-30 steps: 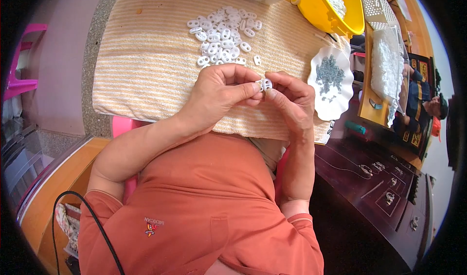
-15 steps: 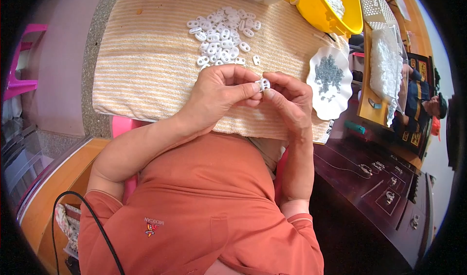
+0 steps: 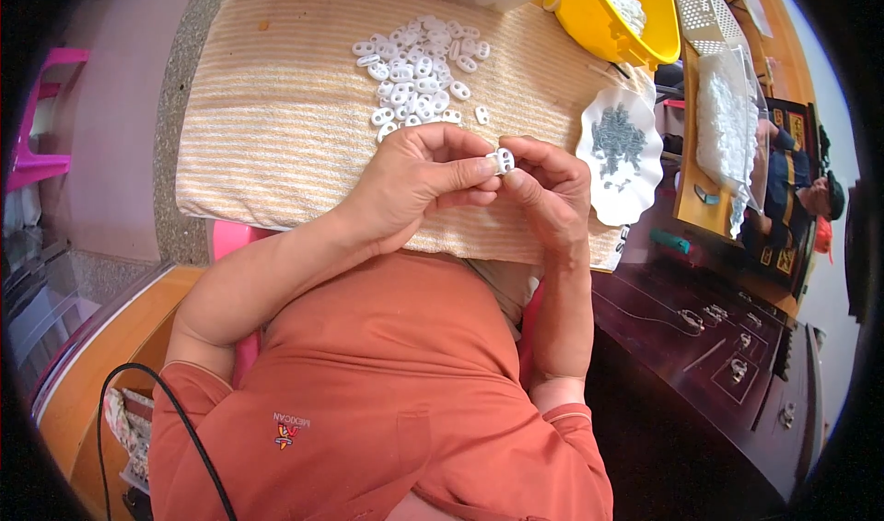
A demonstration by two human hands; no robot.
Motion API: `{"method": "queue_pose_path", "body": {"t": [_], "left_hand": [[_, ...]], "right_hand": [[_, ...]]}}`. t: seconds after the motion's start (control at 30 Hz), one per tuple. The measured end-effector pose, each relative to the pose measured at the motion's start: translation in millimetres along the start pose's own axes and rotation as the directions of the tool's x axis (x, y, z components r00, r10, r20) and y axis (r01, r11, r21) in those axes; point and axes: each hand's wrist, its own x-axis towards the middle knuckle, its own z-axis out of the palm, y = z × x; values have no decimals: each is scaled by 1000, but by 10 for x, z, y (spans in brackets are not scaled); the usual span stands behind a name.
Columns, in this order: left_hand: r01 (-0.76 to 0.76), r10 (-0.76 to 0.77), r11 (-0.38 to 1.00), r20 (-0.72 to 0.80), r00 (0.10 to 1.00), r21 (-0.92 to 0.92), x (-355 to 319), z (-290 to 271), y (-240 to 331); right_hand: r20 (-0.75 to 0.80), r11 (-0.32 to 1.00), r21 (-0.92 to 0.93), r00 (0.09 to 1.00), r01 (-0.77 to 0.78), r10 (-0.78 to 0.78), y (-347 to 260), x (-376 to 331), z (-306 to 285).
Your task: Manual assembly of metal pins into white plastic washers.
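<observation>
The left hand [image 3: 405,178] and right hand [image 3: 555,194] pinch a small, white, oval, two-holed plastic piece [image 3: 504,161]; grip its edges lightly, leaving the holes visible.

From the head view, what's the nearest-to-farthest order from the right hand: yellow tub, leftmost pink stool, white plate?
1. White plate, right of the right hand.
2. Yellow tub, upper right.
3. Pink stool, far left.

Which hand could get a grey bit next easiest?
Probably the right hand: it's nearer the wavy plate holding grey bits. The left hand is farther off; both hold a small white piece.
</observation>
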Motion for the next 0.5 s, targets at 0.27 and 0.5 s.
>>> {"method": "queue_pose_path", "body": {"t": [0.27, 0.5], "left_hand": [[19, -19, 1000, 52, 998, -8, 15, -9, 0], [-15, 16, 1000, 135, 991, -7, 0, -8, -1]], "right_hand": [[98, 993, -46, 989, 112, -107, 45, 43, -76], [131, 975, -29, 968, 219, -213, 74, 55, -43]]}}
